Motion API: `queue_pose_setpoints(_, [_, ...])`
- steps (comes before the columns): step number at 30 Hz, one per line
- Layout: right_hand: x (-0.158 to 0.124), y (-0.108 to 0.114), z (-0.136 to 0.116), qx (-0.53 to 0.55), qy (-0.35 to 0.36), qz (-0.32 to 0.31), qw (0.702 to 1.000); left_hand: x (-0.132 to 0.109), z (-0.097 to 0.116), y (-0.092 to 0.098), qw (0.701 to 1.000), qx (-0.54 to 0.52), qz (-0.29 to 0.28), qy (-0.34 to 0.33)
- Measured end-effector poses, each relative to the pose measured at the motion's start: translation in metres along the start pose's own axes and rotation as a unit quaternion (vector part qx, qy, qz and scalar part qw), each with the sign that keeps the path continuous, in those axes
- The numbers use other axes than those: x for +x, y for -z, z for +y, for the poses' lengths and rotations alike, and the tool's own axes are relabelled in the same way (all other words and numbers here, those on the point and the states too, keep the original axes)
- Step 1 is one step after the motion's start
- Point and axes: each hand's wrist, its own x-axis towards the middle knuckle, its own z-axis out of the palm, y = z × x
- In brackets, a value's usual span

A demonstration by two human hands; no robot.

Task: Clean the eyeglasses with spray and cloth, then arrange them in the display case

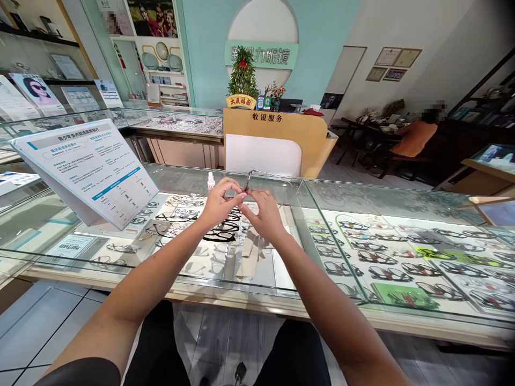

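Observation:
Above the glass display counter [277, 187], my two hands meet around a pair of eyeglasses [248, 179] with a thin dark temple. Its frame is mostly hidden behind my fingers. My left hand [221, 202] pinches it from the left, thumb and forefinger together. From the right, my right hand [263, 214] closes its thumb and fingers on the same glasses. A small white bottle [211, 182] stands on the glass just behind my left hand. Below my hands a beige cloth [250, 247] shows, along with dark-framed glasses [219, 235].
A large tilted sign card [96, 171] stands on the counter at left. Many eyeglasses [386, 273] lie under the glass at right. Across from me is a wooden cashier desk [314, 134] with a plant [242, 78]. A person in orange [416, 138] sits at a far table.

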Motion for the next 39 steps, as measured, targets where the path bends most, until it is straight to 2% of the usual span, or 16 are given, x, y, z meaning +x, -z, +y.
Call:
queue_pose_setpoints(4, [0.0, -0.001, 0.006, 0.026, 0.007, -0.01, 1.0, 0.001, -0.001, 0.001, 1.0, 0.002, -0.01, -0.001])
queue_pose_setpoints(11, [0.0, -0.004, 0.005, 0.007, -0.008, -0.01, 1.0, 0.002, -0.005, 0.003, 0.999, -0.014, -0.034, 0.009])
queue_pose_setpoints(17, [0.001, -0.004, 0.008, -0.003, -0.022, 0.0, 1.0, 0.007, -0.003, 0.01, 0.998, 0.053, -0.045, -0.009])
queue_pose_setpoints(24, [0.003, 0.003, 0.01, 0.01, -0.047, 0.018, 0.999, 0.019, -0.015, 0.03, 0.99, 0.131, 0.035, 0.03])
queue_pose_setpoints(32, [0.003, 0.003, 0.013, 0.023, -0.054, 0.018, 0.998, 0.031, -0.041, 0.049, 0.982, 0.159, 0.088, 0.057])
queue_pose_setpoints(39, [0.002, 0.004, 0.009, 0.027, -0.068, 0.013, 0.997, 0.035, -0.057, 0.061, 0.956, 0.247, 0.153, 0.048])
